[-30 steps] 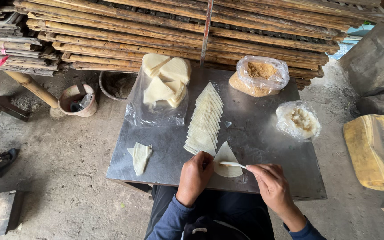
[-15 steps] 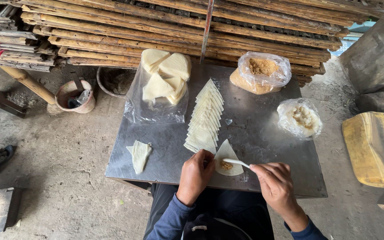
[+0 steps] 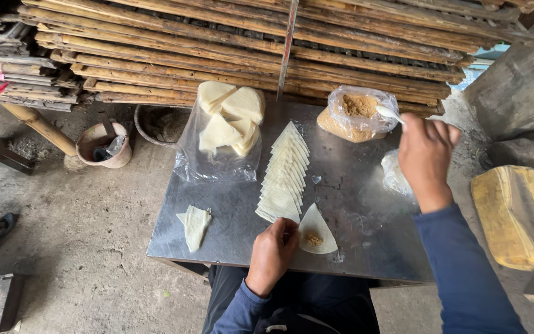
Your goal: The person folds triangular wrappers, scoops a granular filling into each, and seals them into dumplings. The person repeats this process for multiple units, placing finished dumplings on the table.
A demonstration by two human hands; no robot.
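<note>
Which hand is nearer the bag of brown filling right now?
Right. The right hand holds a white spoon at the bag of brown filling; the left hand rests at the table's near edge beside the filled wrapper.

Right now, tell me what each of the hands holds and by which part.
The right hand holds a small white spoon by its handle over the bag of brown filling. The left hand only presses the wrapper.

Metal table (image 3: 366, 247), fanned wrappers (image 3: 284, 176), perhaps filling bag (image 3: 356, 114), folded piece (image 3: 194, 226)
</note>
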